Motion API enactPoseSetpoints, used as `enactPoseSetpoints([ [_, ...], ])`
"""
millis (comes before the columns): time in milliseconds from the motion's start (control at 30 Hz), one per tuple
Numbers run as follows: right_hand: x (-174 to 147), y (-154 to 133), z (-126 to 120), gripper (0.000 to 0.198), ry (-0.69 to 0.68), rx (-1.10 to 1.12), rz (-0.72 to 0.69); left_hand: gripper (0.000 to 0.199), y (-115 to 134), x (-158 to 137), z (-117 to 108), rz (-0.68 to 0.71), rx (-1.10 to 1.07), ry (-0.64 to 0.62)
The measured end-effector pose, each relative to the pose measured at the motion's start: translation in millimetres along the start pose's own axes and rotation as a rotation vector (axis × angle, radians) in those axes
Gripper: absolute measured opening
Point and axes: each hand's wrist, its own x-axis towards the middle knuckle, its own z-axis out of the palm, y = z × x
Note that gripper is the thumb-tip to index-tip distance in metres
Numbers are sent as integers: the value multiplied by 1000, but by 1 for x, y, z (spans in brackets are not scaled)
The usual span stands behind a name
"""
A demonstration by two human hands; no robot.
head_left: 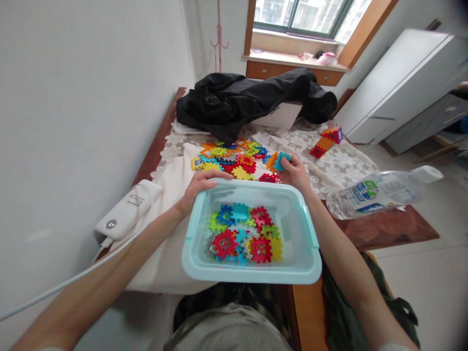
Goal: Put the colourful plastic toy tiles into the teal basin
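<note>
Lace-covered table [340, 165], your left hand [199, 187] gripping the tub [310, 253] rim, right hand [296, 173] pinching a teal block [282, 160] upright, tub's long axis crosswise before you.

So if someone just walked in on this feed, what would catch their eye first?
Probably the pale blue tub in the near middle, with bright interlocking toy tiles piled inside. Just behind it, more loose tiles lie scattered on the lace tablecloth; the left hand grips the tub's far rim and the right hand holds a teal tile. A black jacket is heaped at the far end.
</note>
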Motion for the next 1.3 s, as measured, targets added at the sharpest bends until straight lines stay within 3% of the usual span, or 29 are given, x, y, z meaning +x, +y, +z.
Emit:
enactPoseSetpoints([
  [167,3,1,-2,47,37,116,68,34,1,0,0,4,-6,-5],
  [367,-5,-10,6,53,20,189,-3,35,0,0,-1,14,-9,-10],
  [567,-17,-27,17,58,-276,112,-9,35,-1,0,-1,20,11,-19],
  [833,-24,-31,12,55,-623,-61,-14,36,-3,2,-2,-9,-7,-1],
  [900,-24,-29,12,63,-619,-97,-16,36,-3,2,-2,-5,4,-5],
  [1000,-21,-25,11,72,-453,-137,-13,36,-3,2,-3,26,42,-6],
  [1067,-17,-20,7,67,-334,-261,-34,36,-3,2,-4,40,56,-8],
  [1133,-12,-12,2,58,-297,-529,-100,36,-3,2,-3,45,55,-14],
  [1200,-9,-1,-4,52,-356,-858,-201,36,-2,2,-3,43,46,-18],
  [1300,-5,19,-10,60,-540,-1230,-282,35,-1,1,-2,44,48,-13],
])
